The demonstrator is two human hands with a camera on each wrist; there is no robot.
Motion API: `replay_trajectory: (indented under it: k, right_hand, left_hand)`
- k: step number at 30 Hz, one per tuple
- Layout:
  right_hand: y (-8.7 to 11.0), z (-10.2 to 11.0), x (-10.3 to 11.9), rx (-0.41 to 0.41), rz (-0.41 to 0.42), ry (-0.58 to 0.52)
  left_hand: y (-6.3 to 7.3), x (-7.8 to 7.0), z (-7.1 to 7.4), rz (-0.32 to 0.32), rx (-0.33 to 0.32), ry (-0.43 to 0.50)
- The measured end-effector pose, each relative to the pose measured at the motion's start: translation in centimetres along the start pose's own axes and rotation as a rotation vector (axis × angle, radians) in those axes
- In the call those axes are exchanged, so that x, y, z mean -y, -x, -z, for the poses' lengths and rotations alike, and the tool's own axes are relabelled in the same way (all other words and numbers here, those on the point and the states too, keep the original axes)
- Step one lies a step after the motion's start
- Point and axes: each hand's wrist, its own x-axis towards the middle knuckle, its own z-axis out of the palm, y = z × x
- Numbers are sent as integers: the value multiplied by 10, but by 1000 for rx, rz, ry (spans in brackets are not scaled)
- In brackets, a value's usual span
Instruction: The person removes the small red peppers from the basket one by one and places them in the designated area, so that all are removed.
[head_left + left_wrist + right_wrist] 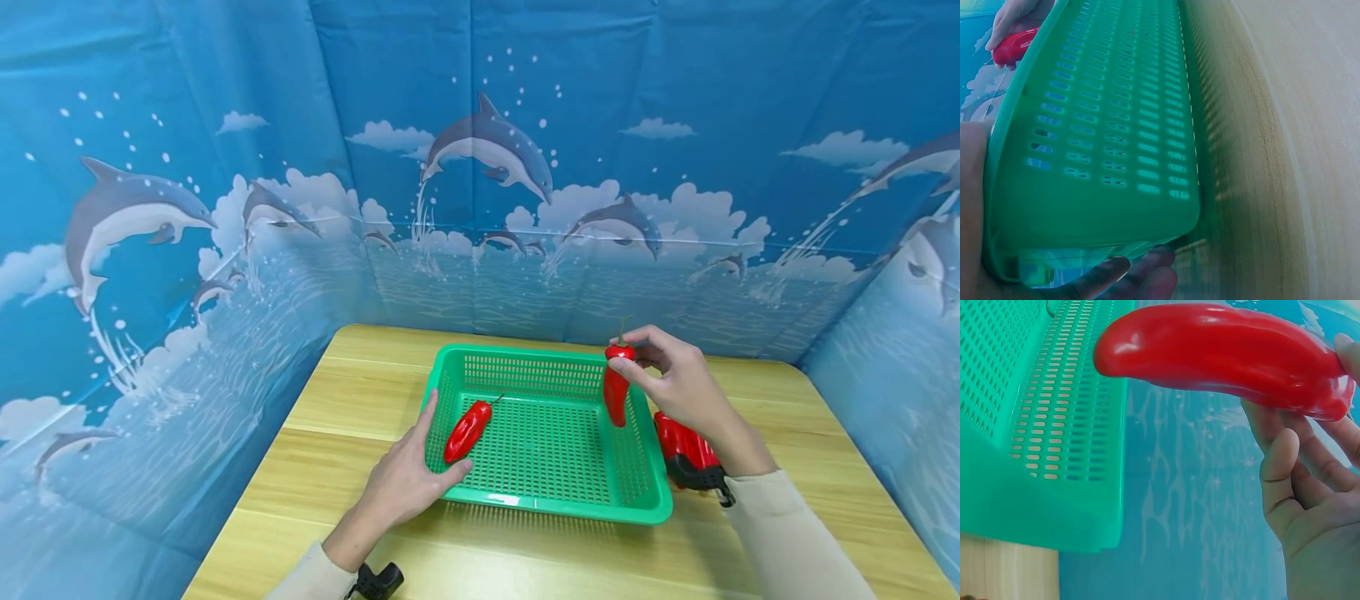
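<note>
A glossy red chili pepper (617,387) hangs with its tip down over the right end of a green plastic basket (547,505). My right hand (678,375) pinches it near the stem end between thumb and fingers. In the right wrist view the same chili pepper (1222,356) lies across the picture beside the basket wall (1054,506). Inside the basket, at the left, rests a second red chili pepper (468,432). My left hand (405,475) holds the basket's near left corner, thumb over the rim and fingers (1141,275) along the outer side wall.
More red chili peppers (684,442) lie on the wooden table (330,417) just right of the basket, partly behind my right wrist camera (697,475). A blue curtain (480,283) printed with dolphins encloses the table at the back and sides.
</note>
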Motion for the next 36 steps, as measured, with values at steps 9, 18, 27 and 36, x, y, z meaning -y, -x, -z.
replay_trajectory:
  k: [9, 18, 27, 36]
  right_hand:
    - [2, 8, -4, -26, 4, 29]
    - [6, 14, -8, -48, -8, 9]
    - [13, 20, -15, -79, -10, 8]
    - [24, 27, -27, -68, -66, 45]
  left_hand:
    - [-1, 0, -1, 2, -2, 3]
    - [-1, -1, -1, 5, 0, 4]
    - [-1, 0, -2, 4, 2, 1]
    - [-1, 0, -2, 1, 3, 0]
